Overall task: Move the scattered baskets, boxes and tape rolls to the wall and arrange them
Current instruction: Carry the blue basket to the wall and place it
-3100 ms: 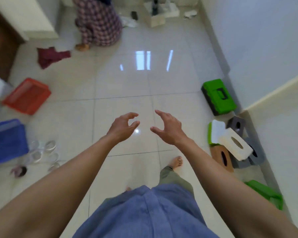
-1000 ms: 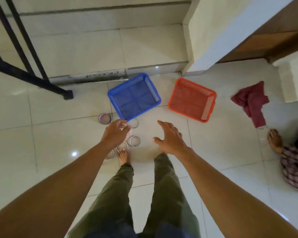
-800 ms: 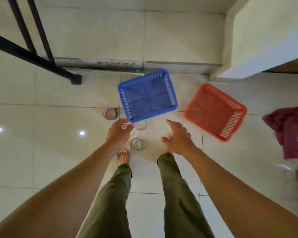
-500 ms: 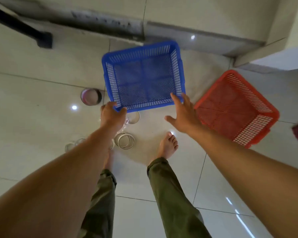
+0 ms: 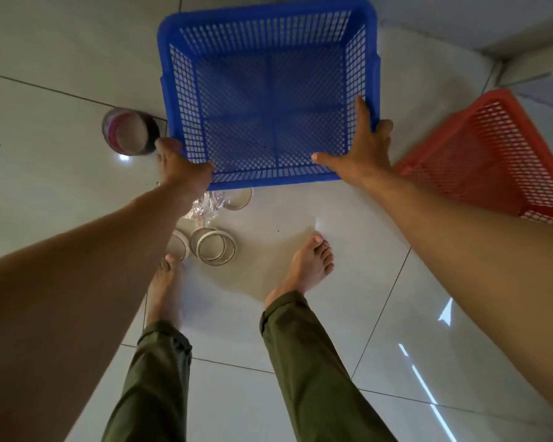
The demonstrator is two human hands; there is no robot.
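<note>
Dark tape roll (image 5: 130, 132) lies on the floor just left of the blue basket (image 5: 268, 100). Left hand (image 5: 181, 167) grips the basket's near left corner. Pale tape rolls (image 5: 216, 247) lie loose below it, near the feet. Right hand (image 5: 363, 151) grips the near right corner, thumb along the near wall. Red basket (image 5: 492, 154) sits to the right, untouched. Judgement: the blue basket is grasped but not yet carried; both baskets and all rolls remain to be arranged at the wall.

Left hand (image 5: 186, 169) and right hand (image 5: 363, 151) grip the blue basket (image 5: 268, 100) at near corners.
</note>
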